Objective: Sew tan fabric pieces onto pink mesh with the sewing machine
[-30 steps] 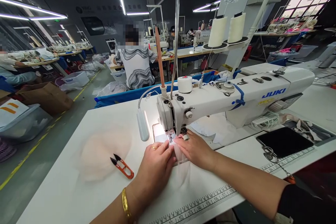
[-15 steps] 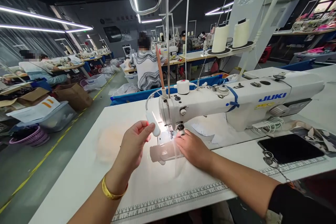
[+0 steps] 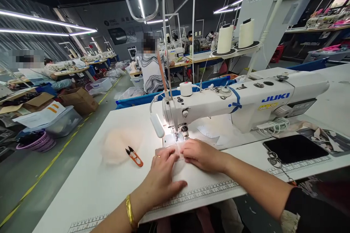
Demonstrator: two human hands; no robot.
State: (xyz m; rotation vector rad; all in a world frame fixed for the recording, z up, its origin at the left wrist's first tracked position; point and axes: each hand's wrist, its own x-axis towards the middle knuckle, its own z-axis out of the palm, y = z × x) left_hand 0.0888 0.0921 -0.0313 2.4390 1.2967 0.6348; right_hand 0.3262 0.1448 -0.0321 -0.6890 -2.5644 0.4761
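Note:
A piece of sheer pale fabric [image 3: 179, 166] lies under the needle area of a white sewing machine [image 3: 207, 107]. My left hand [image 3: 162, 174] rests palm down on the fabric's near left side, thumb stretched away from the fingers. Just right of the presser foot [image 3: 177, 137], my right hand [image 3: 203, 156] has its fingers bent and together on the fabric; its fingertips are partly hidden. A small white lamp [image 3: 157, 125] hangs left of the needle. Orange thread snips [image 3: 134, 156] lie left of my left hand, beside a heap of sheer peach fabric [image 3: 116, 147].
A black phone [image 3: 295, 150] with a keychain [image 3: 274, 160] lies at the right. A printed ruler [image 3: 207, 191] runs along the table's front edge. Thread cones [image 3: 225, 39] stand behind the machine. A person [image 3: 151, 69] sits ahead, facing away.
My left hand has let go of the lamp and come down to the fabric before the needle. The snips now show. My right hand stays by the presser foot.

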